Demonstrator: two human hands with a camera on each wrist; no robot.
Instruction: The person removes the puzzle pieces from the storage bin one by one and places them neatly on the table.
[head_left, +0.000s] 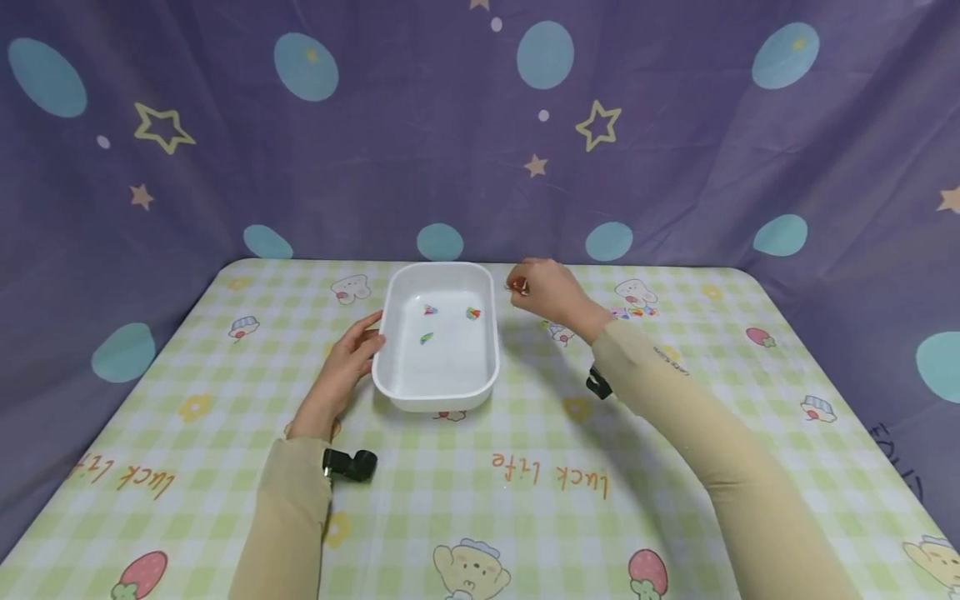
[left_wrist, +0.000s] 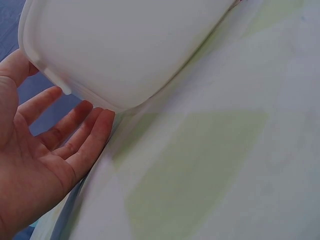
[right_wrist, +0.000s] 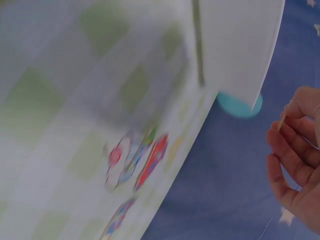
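Observation:
A white rectangular tray sits on the checked tablecloth, with three small colourful pieces inside. My left hand rests against the tray's left wall, fingers relaxed and fairly straight; the left wrist view shows the fingers under the tray's rim. My right hand hovers just beyond the tray's far right corner, fingers curled, pinching a small piece. In the right wrist view that tan piece shows between the fingertips, beside the tray's wall.
More small colourful pieces lie on the cloth right of my right hand, blurred in the right wrist view. A purple backdrop with dots and stars hangs behind the table. The table's rounded far edge runs just behind the tray.

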